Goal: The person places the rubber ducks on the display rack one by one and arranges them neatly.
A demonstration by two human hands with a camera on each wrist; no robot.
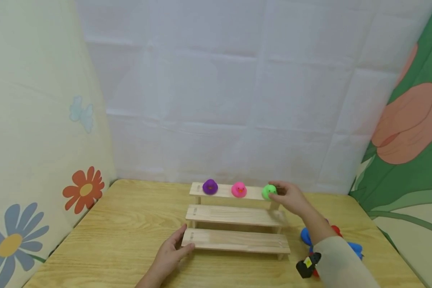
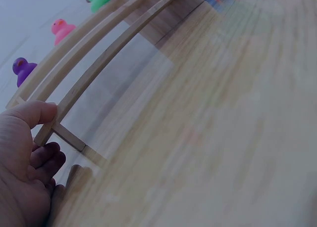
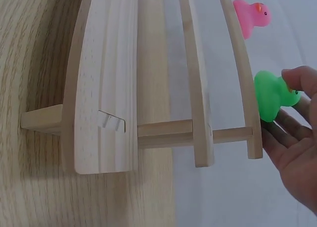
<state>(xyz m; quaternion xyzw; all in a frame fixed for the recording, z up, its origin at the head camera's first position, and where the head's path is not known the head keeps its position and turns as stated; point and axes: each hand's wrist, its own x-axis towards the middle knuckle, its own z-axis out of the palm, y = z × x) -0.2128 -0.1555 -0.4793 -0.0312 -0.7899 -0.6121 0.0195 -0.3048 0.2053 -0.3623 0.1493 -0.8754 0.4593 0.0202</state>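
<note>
A three-step wooden rack [image 1: 234, 216] stands on the table. On its top step sit a purple rubber duck [image 1: 210, 187], a pink rubber duck [image 1: 239, 189] and, at the right end, a green rubber duck [image 1: 267, 192]. My right hand [image 1: 289, 198] pinches the green duck; in the right wrist view its thumb is by the beak of the green duck [image 3: 270, 96], with the other fingers behind and under. My left hand [image 1: 169, 254] grips the left end of the lowest step, the thumb of that hand [image 2: 25, 158] on its edge and the fingers curled below.
Right of the rack, partly hidden by my right forearm, lies a group of toys: a black piece with a yellow mark [image 1: 305, 267], blue pieces [image 1: 355, 249] and red ones. A white cloth [image 1: 216, 100] hangs behind the table, with flowered cloths on both sides.
</note>
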